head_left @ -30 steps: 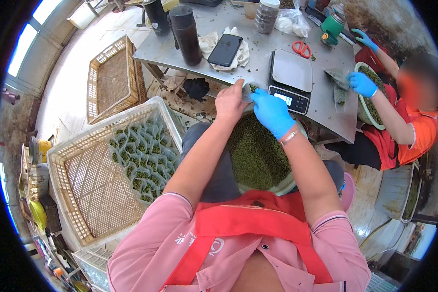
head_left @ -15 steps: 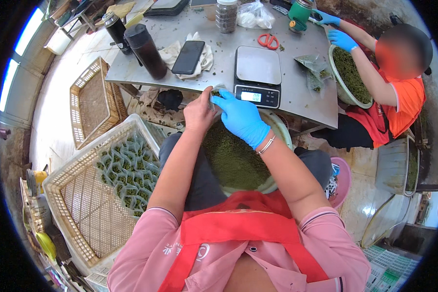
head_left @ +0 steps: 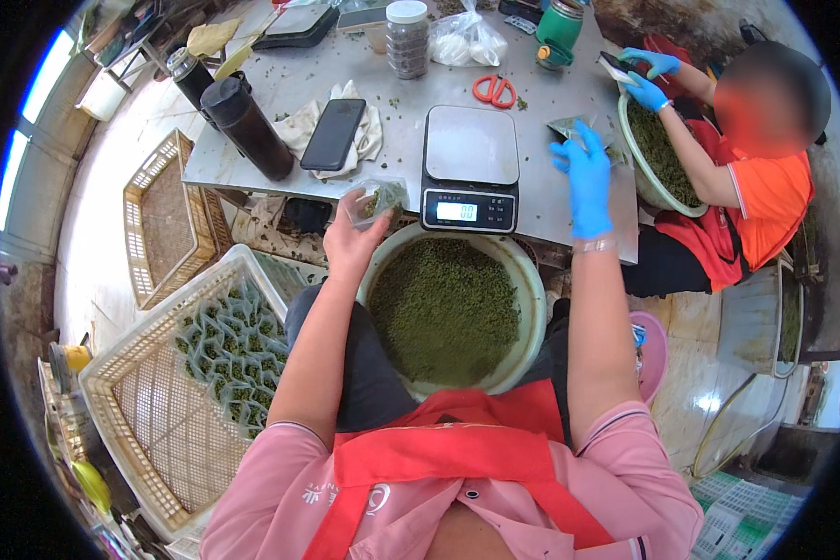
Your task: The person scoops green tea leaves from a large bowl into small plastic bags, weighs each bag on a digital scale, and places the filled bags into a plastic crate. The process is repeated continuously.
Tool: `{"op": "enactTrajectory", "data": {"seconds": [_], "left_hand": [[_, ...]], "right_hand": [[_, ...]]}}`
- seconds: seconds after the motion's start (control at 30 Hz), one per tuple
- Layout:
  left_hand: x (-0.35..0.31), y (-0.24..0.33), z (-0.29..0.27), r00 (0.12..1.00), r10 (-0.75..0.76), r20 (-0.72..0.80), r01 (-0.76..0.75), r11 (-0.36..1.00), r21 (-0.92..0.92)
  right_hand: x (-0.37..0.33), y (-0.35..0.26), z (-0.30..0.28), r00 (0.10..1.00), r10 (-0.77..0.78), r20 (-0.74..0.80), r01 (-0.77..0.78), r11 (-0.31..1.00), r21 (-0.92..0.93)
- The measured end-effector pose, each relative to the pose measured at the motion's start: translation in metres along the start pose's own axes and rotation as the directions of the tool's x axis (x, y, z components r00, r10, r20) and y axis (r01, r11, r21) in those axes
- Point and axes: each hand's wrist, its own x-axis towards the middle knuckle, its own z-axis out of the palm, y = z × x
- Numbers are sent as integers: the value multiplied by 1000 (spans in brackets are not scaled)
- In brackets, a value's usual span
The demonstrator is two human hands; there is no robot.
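Note:
My bare left hand [head_left: 349,245] holds a small clear plastic bag [head_left: 388,196] with some green grainy plant bits inside, just off the table's front edge. To the right, my blue-gloved right hand [head_left: 588,191] reaches over the table with its fingers apart. Its fingertips are at another clear bag of green bits [head_left: 564,125], which they partly cover; I see no grip on it. A digital scale [head_left: 471,149] with a bare weighing plate stands between my hands. Between my knees, a pale round basin [head_left: 535,303] holds a heap of loose green plant bits.
A cream plastic crate [head_left: 112,378] at my left holds rows of filled bags. On the metal table [head_left: 383,121] are a phone [head_left: 334,133] on a cloth, a dark flask [head_left: 247,131], red scissors [head_left: 495,91] and a jar [head_left: 407,42]. Another person [head_left: 770,201] sits at the right, holding a phone.
My hands were together over the basin and have parted. The left has moved slightly left and down with the bag; the right has swung right to the other bag.

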Motion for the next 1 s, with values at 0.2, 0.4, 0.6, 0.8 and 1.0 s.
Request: {"op": "enactTrajectory", "data": {"seconds": [0.2, 0.4, 0.6, 0.8, 1.0], "left_hand": [[1, -8, -1, 996, -38, 80, 41, 999, -36], [-12, 0, -24, 986, -110, 127, 125, 985, -116], [-56, -30, -114, 990, 4, -143, -21, 993, -114], [-177, -72, -297, 844, -164, -510, 294, 938, 185], [-301, -171, -381, 698, -353, -623, 686, 580, 440]], "right_hand": [[62, 39, -10, 998, 61, -15, -60, 998, 17], [-81, -41, 66, 942, -335, 30, 330, 937, 113], [-152, 3, 77, 900, -261, 349, 330, 932, -151], [-233, 21, 40, 875, 89, 476, -66, 996, -66], [-281, 116, 31, 554, 323, 767, 104, 888, -449]]}}
